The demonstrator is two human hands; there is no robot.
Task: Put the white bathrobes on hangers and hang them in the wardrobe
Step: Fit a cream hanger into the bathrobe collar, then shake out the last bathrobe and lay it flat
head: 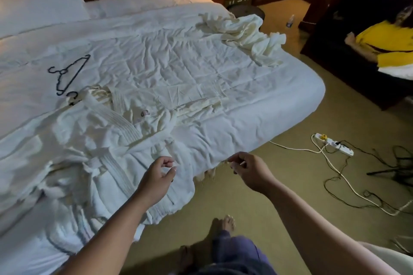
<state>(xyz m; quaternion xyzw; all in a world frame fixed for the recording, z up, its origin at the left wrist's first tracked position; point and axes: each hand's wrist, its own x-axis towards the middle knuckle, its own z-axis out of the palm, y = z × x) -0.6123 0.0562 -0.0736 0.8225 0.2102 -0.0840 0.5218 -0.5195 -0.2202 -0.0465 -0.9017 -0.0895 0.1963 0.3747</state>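
Head view: we look down across a bed [257, 105] with a rumpled white duvet, our bare foot on the carpet below.
Left hand [158, 176]: we hover it just over the near bathrobe, fingers loosely curled, thumb and forefinger close together, nothing gripped.
Right hand [248, 169]: we hold it off the bed's edge above the carpet, fingers half curled; whether it pinches anything, we cannot tell.
Near bathrobe [107, 140]: spread open on the bed's near corner, collar toward the pillow.
Far bathrobe [243, 33]: bunched at the bed's far right edge.
Black hanger [69, 73]: flat on the duvet, just beyond the near bathrobe's collar.
Power strip [335, 144]: on the floor at right, cables trailing.
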